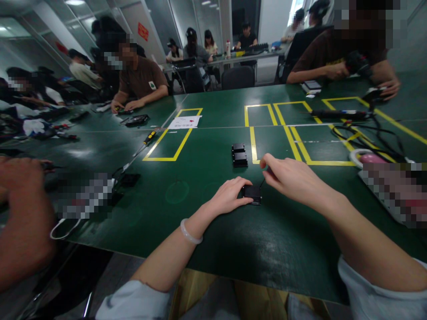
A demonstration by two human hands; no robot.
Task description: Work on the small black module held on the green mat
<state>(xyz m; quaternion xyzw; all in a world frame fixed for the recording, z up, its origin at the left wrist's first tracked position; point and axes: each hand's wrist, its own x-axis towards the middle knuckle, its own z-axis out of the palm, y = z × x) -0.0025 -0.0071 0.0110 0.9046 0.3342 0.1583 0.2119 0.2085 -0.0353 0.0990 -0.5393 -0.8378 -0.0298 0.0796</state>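
On the green table, my left hand (230,194) closes its thumb and fingers around a small black block (252,194) with small pale points along its sides. To its right, my right hand (287,175) is pinched on a thin dark rod-shaped tool (262,183). The tool slants down to the block's upper right edge; whether its tip sits in a screw is too small to tell. Just beyond my hands lie similar black blocks (239,155), one behind the other.
Yellow tape outlines (251,144) mark the tabletop. A yellow-black screwdriver (150,138) and a paper sheet (184,122) lie ahead left. Black cables (375,138) and a soldering-iron-like rod (340,114) lie right. A co-worker's arm (25,213) is at left; others sit across.
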